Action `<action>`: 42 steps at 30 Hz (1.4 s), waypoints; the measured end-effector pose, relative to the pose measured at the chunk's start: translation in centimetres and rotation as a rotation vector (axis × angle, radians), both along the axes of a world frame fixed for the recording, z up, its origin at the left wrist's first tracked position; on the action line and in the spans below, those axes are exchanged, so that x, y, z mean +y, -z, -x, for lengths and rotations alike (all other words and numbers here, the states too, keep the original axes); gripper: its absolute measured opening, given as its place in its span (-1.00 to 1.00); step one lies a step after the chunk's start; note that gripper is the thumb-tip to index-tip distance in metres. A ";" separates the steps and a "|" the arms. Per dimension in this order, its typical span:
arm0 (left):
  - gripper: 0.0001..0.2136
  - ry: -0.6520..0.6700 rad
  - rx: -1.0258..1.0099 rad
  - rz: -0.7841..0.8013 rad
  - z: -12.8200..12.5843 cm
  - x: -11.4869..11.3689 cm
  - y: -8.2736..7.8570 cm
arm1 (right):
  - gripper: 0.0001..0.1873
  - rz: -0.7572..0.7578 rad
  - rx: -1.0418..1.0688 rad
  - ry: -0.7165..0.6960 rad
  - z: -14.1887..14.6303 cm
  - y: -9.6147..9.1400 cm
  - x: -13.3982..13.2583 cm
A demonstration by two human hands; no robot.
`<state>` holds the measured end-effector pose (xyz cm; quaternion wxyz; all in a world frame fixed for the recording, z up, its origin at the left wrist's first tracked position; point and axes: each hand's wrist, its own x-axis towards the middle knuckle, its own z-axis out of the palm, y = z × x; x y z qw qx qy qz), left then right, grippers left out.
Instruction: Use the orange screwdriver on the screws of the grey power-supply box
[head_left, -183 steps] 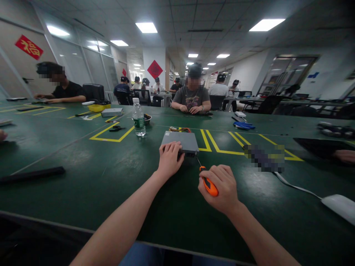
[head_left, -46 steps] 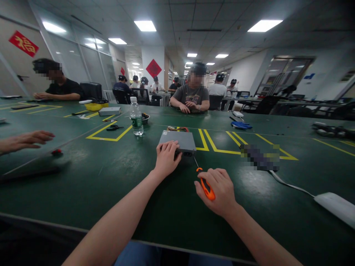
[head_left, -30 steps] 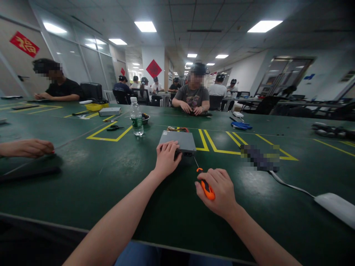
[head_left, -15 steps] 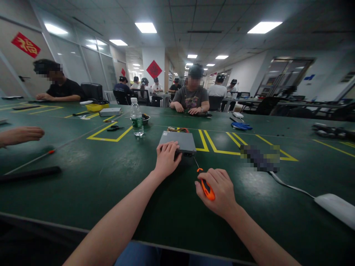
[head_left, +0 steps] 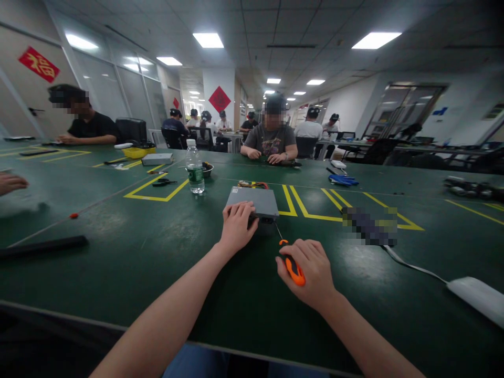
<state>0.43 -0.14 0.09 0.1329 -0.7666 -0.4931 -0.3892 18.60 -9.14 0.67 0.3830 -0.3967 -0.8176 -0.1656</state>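
A grey metal computer power supply [head_left: 258,200] lies on the green table in front of me, with coloured wires at its far side. My left hand [head_left: 238,223] grips its near left corner, fingers over the top and thumb at the front face. In my right hand [head_left: 309,270] is a screwdriver [head_left: 294,270] with an orange and black handle, the fingers wrapped round it. Its thin shaft points up and left, the tip at the unit's near right edge. Whether the tip sits in a screw is too small to tell.
A water bottle [head_left: 195,168] stands left of the unit, with a metal bowl [head_left: 207,169] behind it. Blue gloves [head_left: 343,180] lie back right. At right are a white power strip [head_left: 478,299] and its cable. A co-worker's hand [head_left: 12,183] is at the left edge.
The co-worker's hand at the left has drawn back toward the frame's edge. My two hands, the screwdriver and the power supply look almost the same.
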 end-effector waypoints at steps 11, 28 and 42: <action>-0.82 0.001 0.013 0.004 0.0 0.0 0.0 | -0.91 0.003 -0.033 -0.025 0.1 0.1 0.0; -0.81 0.005 -0.004 0.001 0.0 0.1 0.1 | -0.92 -0.017 -0.049 -0.031 0.3 0.1 0.0; -0.81 0.011 -0.008 0.016 0.0 -0.1 -0.1 | -0.91 -0.029 -0.046 -0.003 0.4 0.3 0.0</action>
